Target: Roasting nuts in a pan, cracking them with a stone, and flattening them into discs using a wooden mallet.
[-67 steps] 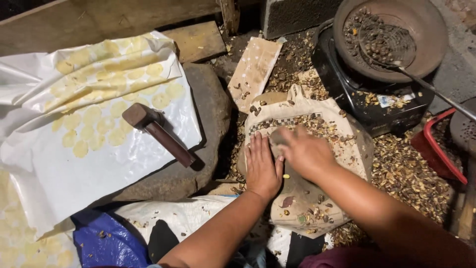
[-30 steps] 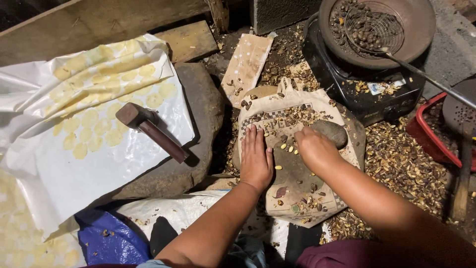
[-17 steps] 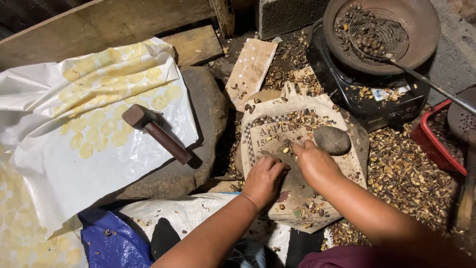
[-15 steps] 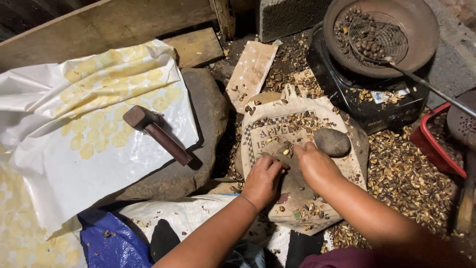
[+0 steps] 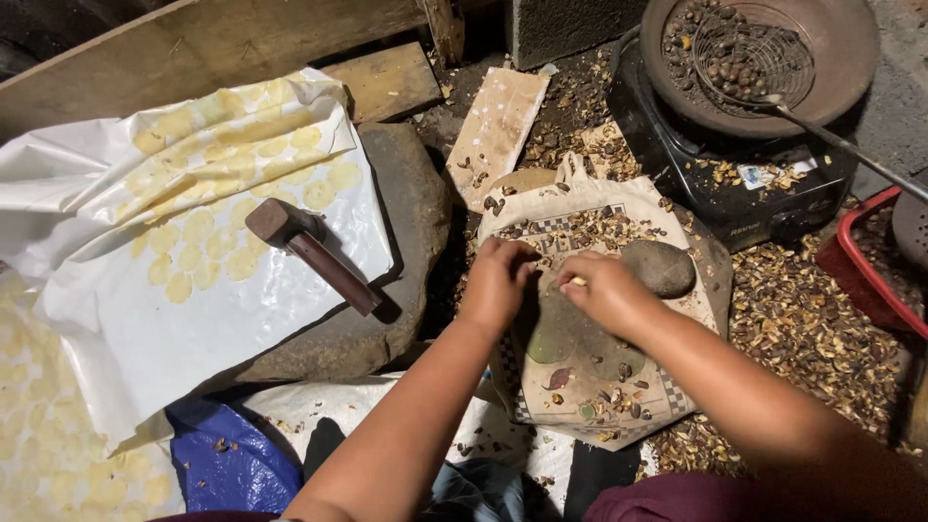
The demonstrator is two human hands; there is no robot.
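— What lies nearest the camera?

— A crumpled blue plastic sheet (image 5: 232,464) and a strip of dark red clothing, cut off by the bottom edge. The person's two bare forearms rise from there.

— And the hands?

— Both rest on a patterned cloth (image 5: 590,387), checked at its edges and printed with leaves, spread over a flat stone and littered with brown shell bits. The left hand (image 5: 498,280) is curled, fingertips pressed down on the cloth; whether it holds anything cannot be told. The right hand (image 5: 604,290) is closed, pinching a small pale yellow kernel (image 5: 577,281) between thumb and fingers. The two hands sit just beside each other.

— What is around them?

— A smooth grey oval stone (image 5: 659,268) lies on the cloth touching the right hand's far side. To the left, a broad rough rock (image 5: 406,242) carries a white plastic sheet (image 5: 193,319) dotted with thin yellow discs, and a wooden-handled hammer (image 5: 309,246) lies on it.

— Farther off?

— Loose brown husks (image 5: 812,329) cover the ground to the right. Beyond, a black stove (image 5: 744,184) bears a dark round pan (image 5: 841,58) with a wire skimmer (image 5: 754,53) over roasted nuts. A red basket (image 5: 870,271) is cut off at the right edge.
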